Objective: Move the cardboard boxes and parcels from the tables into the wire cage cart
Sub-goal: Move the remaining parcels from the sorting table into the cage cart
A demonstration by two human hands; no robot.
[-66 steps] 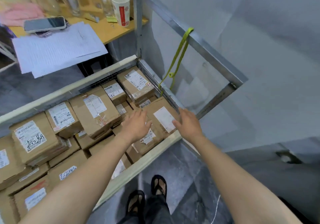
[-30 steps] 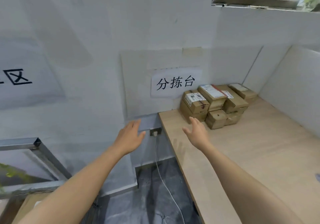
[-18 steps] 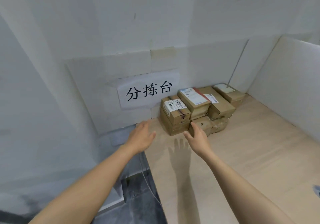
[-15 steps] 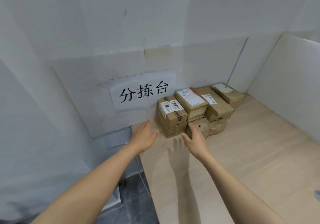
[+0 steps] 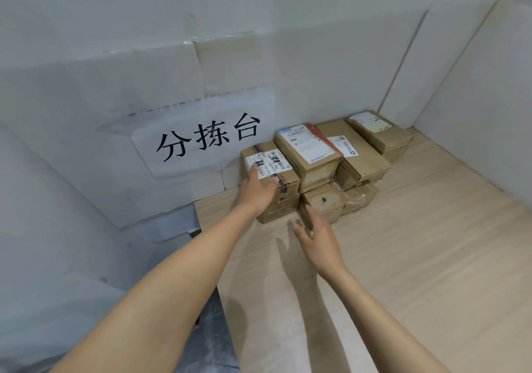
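Step in hand: pickup of a further box from the table (image 5: 403,257). Nearest, at 12 o'clock, the right hand (image 5: 318,243) is held above the tabletop, fingers spread and holding nothing, just short of the low front box (image 5: 322,202). Beyond it, toward 11 o'clock, the left hand (image 5: 256,191) is laid on the leftmost top box (image 5: 272,162), fingers fairly straight over its label; no closed grip is seen. The next move is judged to require the right hand on the opposite side, then a lift clear of the taller labelled box (image 5: 308,149), which adjoins it at 1 o'clock. A wall sign (image 5: 207,139) is posted at 10 o'clock. The wire cage cart is not in view.
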